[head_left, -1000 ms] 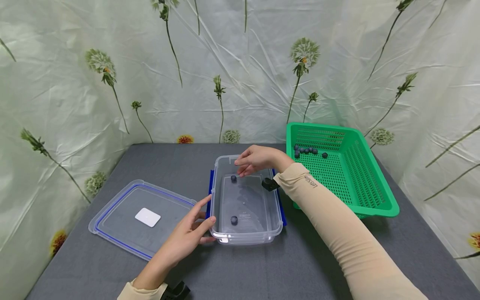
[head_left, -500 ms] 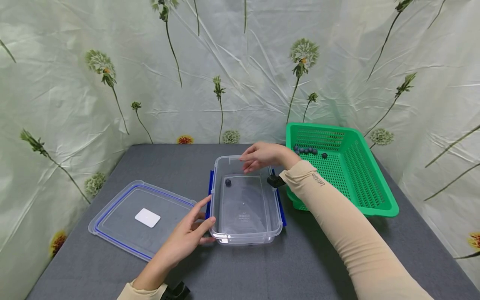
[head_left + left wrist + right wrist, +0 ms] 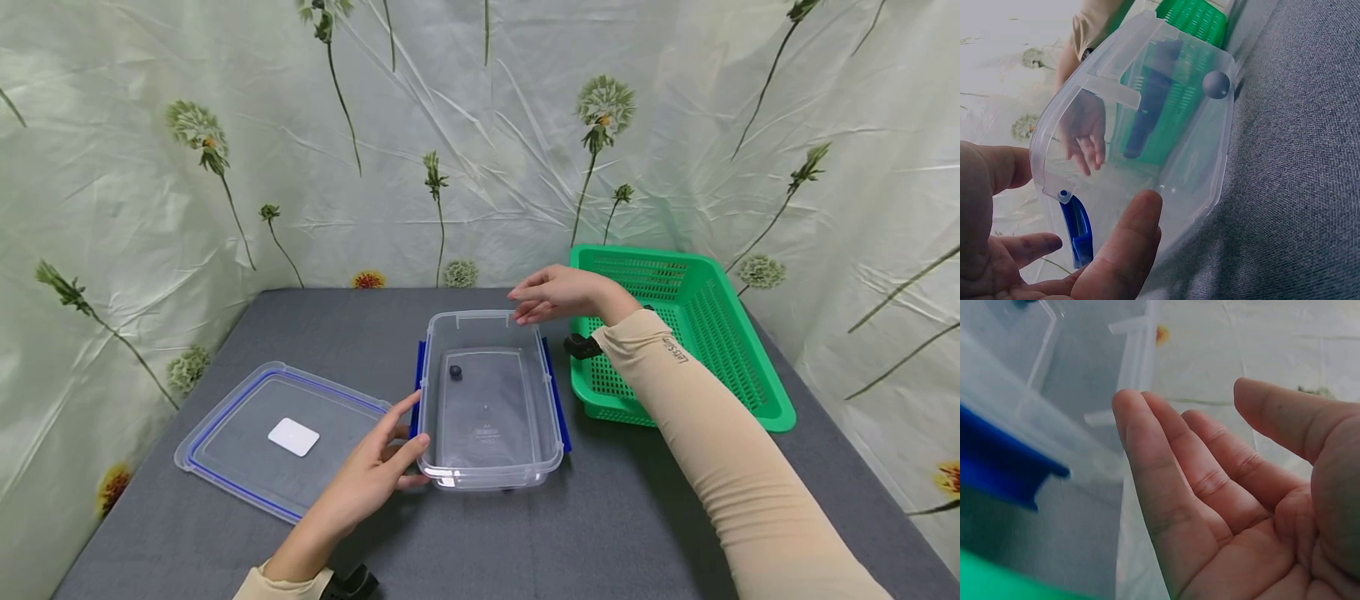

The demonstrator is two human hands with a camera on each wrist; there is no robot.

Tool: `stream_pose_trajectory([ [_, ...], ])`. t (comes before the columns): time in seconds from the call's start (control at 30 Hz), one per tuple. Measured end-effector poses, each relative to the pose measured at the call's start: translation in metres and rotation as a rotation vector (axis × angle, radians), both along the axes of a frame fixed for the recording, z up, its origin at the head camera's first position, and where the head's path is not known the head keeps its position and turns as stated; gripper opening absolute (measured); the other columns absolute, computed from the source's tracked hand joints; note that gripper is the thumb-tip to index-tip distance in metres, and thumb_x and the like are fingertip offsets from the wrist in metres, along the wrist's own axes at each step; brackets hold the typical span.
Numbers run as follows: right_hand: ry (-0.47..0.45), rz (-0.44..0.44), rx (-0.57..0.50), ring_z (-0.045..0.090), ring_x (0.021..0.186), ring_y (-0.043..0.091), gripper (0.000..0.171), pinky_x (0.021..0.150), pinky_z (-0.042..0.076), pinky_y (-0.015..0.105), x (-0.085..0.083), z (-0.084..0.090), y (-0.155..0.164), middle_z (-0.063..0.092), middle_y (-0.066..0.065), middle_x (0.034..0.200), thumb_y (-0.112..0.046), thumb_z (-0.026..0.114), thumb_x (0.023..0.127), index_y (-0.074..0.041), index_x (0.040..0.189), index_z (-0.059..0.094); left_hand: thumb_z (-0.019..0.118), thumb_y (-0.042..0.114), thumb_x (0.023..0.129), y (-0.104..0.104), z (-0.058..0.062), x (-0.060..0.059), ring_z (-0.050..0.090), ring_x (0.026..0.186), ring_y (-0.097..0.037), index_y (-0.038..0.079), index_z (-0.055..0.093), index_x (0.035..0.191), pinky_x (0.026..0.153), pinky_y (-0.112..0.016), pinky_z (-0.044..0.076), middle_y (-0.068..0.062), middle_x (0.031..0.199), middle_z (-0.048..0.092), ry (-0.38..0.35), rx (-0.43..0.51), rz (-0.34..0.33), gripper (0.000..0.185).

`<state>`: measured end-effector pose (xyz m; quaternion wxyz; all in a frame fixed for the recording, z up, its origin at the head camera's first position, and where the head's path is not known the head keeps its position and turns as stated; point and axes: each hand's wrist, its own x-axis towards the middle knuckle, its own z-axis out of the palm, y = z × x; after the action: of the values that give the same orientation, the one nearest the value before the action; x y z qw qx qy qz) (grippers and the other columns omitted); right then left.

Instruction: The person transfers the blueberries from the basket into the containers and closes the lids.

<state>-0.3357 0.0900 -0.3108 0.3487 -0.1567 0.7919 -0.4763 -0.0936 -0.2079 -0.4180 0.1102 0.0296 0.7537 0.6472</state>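
My left hand [image 3: 375,467] touches the left side of a clear plastic container [image 3: 491,479], its fingers and thumb spread along the outer wall and rim. A blueberry [image 3: 456,372] lies on the container's floor, in the far left part. Another blueberry [image 3: 1216,84] shows by the near wall in the left wrist view; the head view gives only a dark speck of it. My right hand [image 3: 558,293] hovers over the far right corner of the container, palm empty and fingers extended in the right wrist view. Behind that wrist, the green basket [image 3: 750,358] is partly covered.
Left of the container, a clear lid [image 3: 232,417] with a blue seal lies flat, bearing a white label [image 3: 293,437]. Blue side latches [image 3: 555,400] hang down from the container. Most blueberries in the basket are hidden behind my right arm. A flowered sheet hangs behind the table.
My right hand has moved up and right from inside the container towards the basket. One blueberry has rolled left, while the other went to the near wall. The left hand has stayed put.
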Motion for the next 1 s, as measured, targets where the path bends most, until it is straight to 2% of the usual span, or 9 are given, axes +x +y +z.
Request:
stream_pose_trajectory([
  [0.1,-0.006,-0.038,-0.020,0.075,0.111,0.019,0.048,0.115,0.056,0.042,-0.003,0.002,0.011,0.067,0.028,0.139,-0.018,0.053,0.115,0.004,0.157,0.046,0.061,0.022,0.112,-0.001,0.000,0.000,0.070,0.116,-0.036,0.025,0.030,0.169,0.085,-0.042,0.070,-0.036,0.139,0.052,0.003,-0.002,-0.012,0.065],
  [0.23,-0.013,-0.067,-0.037,0.074,0.117,0.020,0.046,0.104,0.062,0.031,-0.006,0.004,0.026,0.071,0.021,0.132,-0.016,0.051,0.115,0.002,0.157,0.048,0.061,0.022,0.112,-0.001,0.000,0.000,0.070,0.115,-0.036,0.025,0.030,0.169,0.085,-0.042,0.070,-0.036,0.138,0.053,0.003,0.003,-0.013,0.065],
  [0.43,-0.012,-0.129,-0.053,0.074,0.112,0.016,0.047,0.093,0.064,0.023,-0.011,0.002,0.048,0.070,0.019,0.132,-0.018,0.054,0.114,0.003,0.156,0.049,0.061,0.021,0.111,0.000,-0.001,0.000,0.069,0.116,-0.036,0.025,0.031,0.169,0.084,-0.042,0.070,-0.035,0.138,0.053,0.000,0.006,-0.005,0.065],
  [0.57,-0.004,-0.170,-0.062,0.075,0.107,0.014,0.048,0.092,0.064,0.023,-0.013,0.002,0.063,0.071,0.018,0.128,-0.020,0.056,0.114,0.002,0.156,0.048,0.062,0.021,0.111,0.001,0.000,0.000,0.070,0.116,-0.035,0.027,0.032,0.168,0.084,-0.042,0.070,-0.034,0.138,0.055,-0.008,0.005,0.011,0.065],
  [0.8,-0.003,-0.232,-0.071,0.077,0.102,0.012,0.053,0.092,0.064,0.020,-0.015,0.000,0.086,0.074,0.008,0.114,-0.020,0.057,0.113,0.005,0.157,0.043,0.062,0.021,0.111,0.001,0.000,0.000,0.070,0.115,-0.034,0.028,0.032,0.168,0.084,-0.042,0.070,-0.033,0.138,0.055,-0.012,-0.002,0.015,0.065],
  [1.0,-0.016,-0.253,-0.088,0.075,0.105,0.010,0.056,0.096,0.063,0.021,-0.019,-0.006,0.107,0.071,0.008,0.119,-0.021,0.050,0.116,0.005,0.163,0.035,0.062,0.022,0.111,0.001,0.000,0.000,0.070,0.116,-0.034,0.029,0.032,0.168,0.084,-0.042,0.070,-0.032,0.140,0.055,-0.015,-0.005,0.016,0.065],
])
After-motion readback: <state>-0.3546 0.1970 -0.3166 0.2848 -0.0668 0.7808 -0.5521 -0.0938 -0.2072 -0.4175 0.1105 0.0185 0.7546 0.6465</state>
